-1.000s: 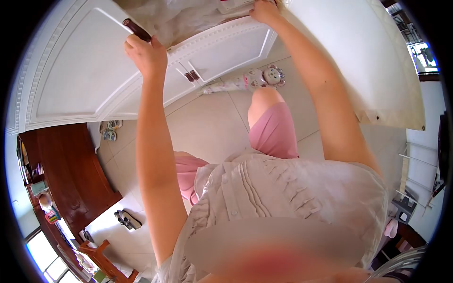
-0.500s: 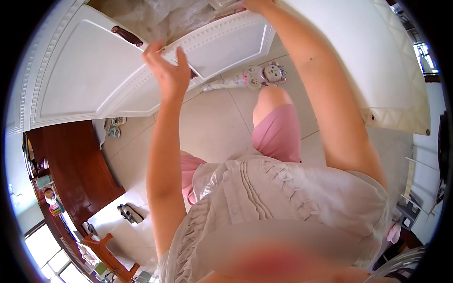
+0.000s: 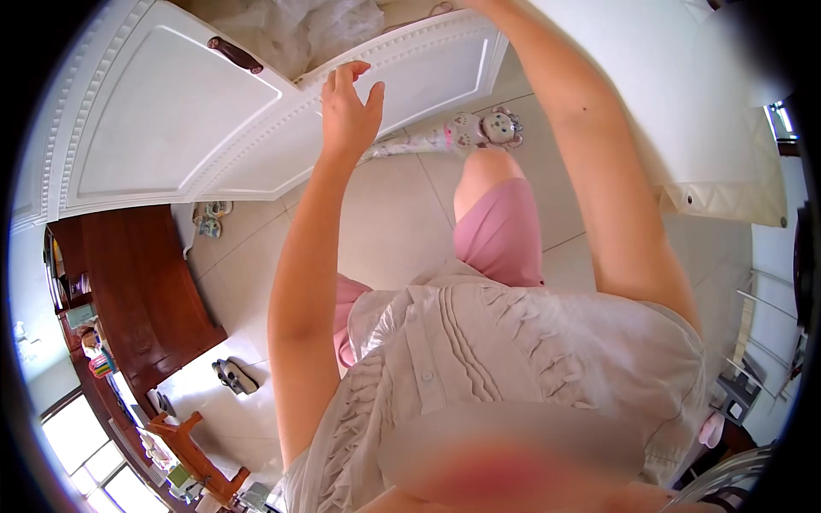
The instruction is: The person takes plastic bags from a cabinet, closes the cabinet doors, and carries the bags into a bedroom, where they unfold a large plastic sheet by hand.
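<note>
My left hand (image 3: 352,111) is raised over the front edge of an open white drawer (image 3: 419,81). Its thumb and fingers are apart, with nothing between them; whether the fingertips touch the edge I cannot tell. Crumpled translucent plastic (image 3: 312,34) lies inside the drawer. At the top edge of the view my right hand (image 3: 481,5) is almost wholly cut off, so its fingers are hidden. Close to it, a thin pinkish cord (image 3: 440,9) shows in the drawer.
A white cabinet front (image 3: 162,111) with a dark handle (image 3: 235,55) extends left. A cat-faced foil balloon (image 3: 500,128) lies on the tiles below the drawer. A pale padded surface (image 3: 684,111) borders my right arm. Shoes (image 3: 234,376) and a brown wooden cabinet (image 3: 145,291) are at left.
My left hand has moved right along the drawer's edge. My right hand has slid upward, mostly out of view. A white object near it in the drawer no longer shows.
</note>
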The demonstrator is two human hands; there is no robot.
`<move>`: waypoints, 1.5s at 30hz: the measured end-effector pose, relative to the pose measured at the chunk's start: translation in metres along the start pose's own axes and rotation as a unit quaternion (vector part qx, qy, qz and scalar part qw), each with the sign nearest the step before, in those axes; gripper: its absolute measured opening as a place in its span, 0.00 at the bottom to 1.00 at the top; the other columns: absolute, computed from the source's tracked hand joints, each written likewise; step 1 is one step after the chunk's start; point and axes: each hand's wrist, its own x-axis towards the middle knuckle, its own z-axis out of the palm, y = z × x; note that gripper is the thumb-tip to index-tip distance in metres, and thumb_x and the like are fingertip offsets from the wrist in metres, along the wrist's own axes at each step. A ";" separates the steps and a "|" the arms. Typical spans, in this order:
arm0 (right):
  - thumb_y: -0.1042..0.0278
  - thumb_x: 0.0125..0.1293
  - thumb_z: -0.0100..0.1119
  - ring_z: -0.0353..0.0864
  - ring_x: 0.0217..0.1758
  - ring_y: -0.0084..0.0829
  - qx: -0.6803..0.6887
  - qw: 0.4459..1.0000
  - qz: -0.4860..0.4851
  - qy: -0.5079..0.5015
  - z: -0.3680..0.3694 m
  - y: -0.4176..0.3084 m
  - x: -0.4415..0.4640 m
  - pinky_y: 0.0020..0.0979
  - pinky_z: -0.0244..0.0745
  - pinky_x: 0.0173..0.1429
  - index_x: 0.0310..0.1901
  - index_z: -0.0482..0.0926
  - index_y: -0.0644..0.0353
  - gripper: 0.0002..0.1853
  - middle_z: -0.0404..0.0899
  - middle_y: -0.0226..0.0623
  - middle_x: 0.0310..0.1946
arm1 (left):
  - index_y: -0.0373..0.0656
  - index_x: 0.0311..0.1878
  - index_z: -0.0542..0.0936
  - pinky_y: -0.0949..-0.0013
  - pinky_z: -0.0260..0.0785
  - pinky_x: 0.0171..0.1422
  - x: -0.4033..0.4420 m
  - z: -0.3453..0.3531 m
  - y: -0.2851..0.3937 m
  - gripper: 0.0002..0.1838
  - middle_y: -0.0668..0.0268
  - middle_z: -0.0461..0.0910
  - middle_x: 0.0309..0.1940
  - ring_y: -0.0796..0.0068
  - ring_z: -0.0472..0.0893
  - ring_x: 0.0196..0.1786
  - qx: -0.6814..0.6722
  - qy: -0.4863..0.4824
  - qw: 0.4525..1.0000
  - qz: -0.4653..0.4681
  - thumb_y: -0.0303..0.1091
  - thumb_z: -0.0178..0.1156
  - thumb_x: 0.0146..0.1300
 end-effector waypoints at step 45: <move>0.67 0.66 0.59 0.82 0.45 0.35 0.338 0.907 0.180 -0.174 0.012 -0.100 -0.069 0.31 0.75 0.48 0.52 0.78 0.64 0.15 0.84 0.42 0.42 | 0.39 0.68 0.63 0.50 0.61 0.71 -0.215 -0.006 -0.079 0.30 0.60 0.72 0.63 0.58 0.71 0.65 -0.740 -0.024 0.572 -0.352 0.34 0.59 0.65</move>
